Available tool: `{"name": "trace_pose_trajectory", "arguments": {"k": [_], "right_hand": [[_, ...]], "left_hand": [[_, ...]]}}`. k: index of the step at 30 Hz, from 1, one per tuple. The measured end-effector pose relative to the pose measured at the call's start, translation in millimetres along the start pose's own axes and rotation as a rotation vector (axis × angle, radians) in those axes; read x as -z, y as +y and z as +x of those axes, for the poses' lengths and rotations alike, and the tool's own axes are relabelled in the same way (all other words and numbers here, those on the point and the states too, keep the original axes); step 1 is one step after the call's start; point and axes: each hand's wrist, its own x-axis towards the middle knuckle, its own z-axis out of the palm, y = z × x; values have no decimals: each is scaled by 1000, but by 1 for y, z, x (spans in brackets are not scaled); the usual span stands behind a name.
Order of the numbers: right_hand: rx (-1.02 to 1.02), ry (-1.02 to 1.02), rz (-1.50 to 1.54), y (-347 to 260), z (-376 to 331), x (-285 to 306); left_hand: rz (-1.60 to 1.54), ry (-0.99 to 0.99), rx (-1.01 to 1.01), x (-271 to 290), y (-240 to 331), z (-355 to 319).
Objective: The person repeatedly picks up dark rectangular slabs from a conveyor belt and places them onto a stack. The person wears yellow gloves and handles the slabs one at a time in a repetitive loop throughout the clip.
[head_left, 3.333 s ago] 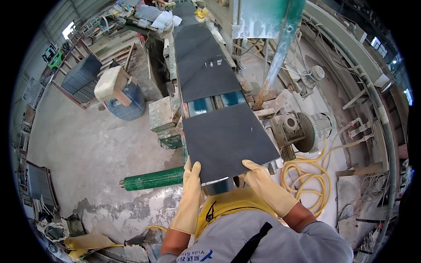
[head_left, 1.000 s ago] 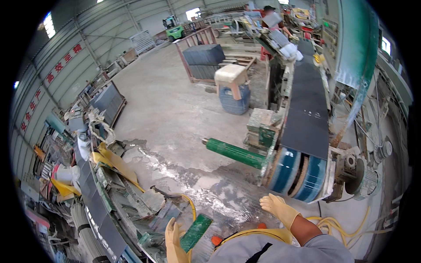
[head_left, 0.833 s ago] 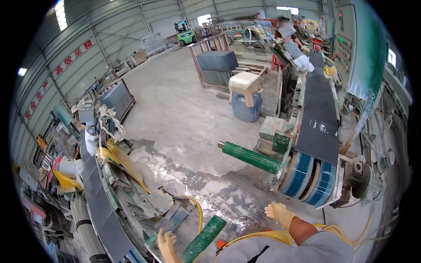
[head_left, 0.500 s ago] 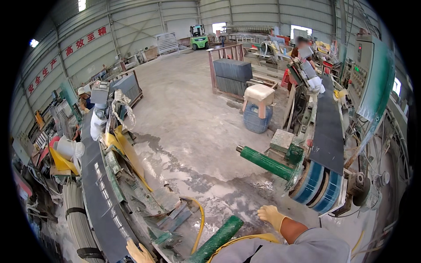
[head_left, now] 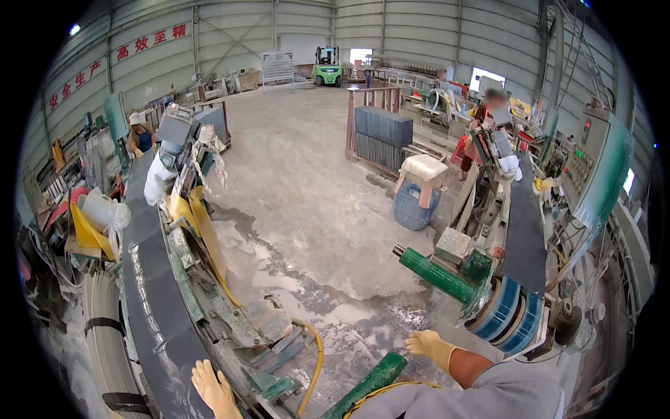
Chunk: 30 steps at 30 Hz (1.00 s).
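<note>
My left hand, in a pale yellow glove, has its fingers spread at the right edge of a dark grey slab strip. Whether it presses on the strip or hovers just over it, I cannot tell. A wet, shiny streak runs along that strip, which lies on the left conveyor line. My right hand, gloved the same way, hangs in the air with its fingers stretched out to the left and nothing in them. Below and left of it, a green cylinder slants up from the lower edge.
On the right, a second line carries dark slabs past blue-banded wheels and a green roller. A blue drum with a stool on it stands mid-floor near stacked slabs. A yellow hose curves on the floor. Two people stand farther off.
My left hand has come farther into view over the near end of the slab strip. The whole scene has shifted slightly right and down. My right hand stays raised in nearly the same pose.
</note>
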Motion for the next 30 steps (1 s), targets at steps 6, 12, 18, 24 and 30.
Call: {"name": "trace_pose_trajectory", "arguments": {"k": [6, 12, 18, 24, 30], "right_hand": [[7, -97, 69, 10, 12, 19], [-3, 39, -69, -1, -11, 6], [-148, -674, 333, 38, 50, 83], [-239, -743, 302, 44, 99, 77], [-109, -341, -211, 10, 114, 5]], "left_hand": [[-80, -138, 237, -35, -10, 55], [8, -224, 453, -48, -15, 107], [18, -250, 372, -51, -16, 95], [-61, -209, 241, -40, -6, 52], [-29, -170, 227, 11, 21, -8]]}}
